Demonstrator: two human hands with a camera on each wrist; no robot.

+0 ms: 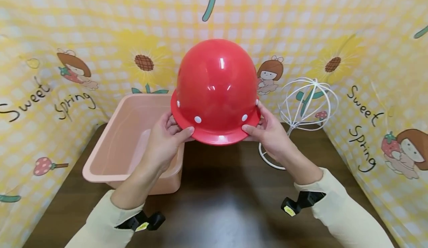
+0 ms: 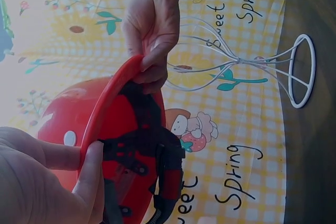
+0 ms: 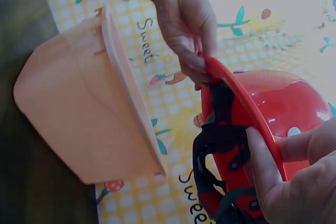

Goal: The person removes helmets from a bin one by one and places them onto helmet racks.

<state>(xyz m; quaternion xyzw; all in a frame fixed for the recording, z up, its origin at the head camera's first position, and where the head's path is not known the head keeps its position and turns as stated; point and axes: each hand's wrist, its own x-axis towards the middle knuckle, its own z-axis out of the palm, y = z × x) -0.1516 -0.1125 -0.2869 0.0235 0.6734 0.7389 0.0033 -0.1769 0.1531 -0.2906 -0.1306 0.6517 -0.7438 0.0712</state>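
A red hard hat (image 1: pixel 217 81) with white round vent plugs is held up above the dark table, its brim toward me. My left hand (image 1: pixel 168 138) pinches the brim on the left, thumb on top and fingers beneath. On the right side my right hand (image 1: pixel 271 133) grips the brim the same way. The wrist views show the hat's underside, where a black suspension harness (image 2: pixel 139 145) hangs inside the shell. In the right wrist view the harness straps (image 3: pixel 212 156) dangle below the rim.
To the left stands a pink plastic bin (image 1: pixel 100 159), open at the top, partly behind my left arm. A white wire stand (image 1: pixel 312 92) with a rounded cage top and ring base is at the right. Yellow checked cloth (image 1: pixel 214 25) hangs around the brown table (image 1: pixel 214 203).
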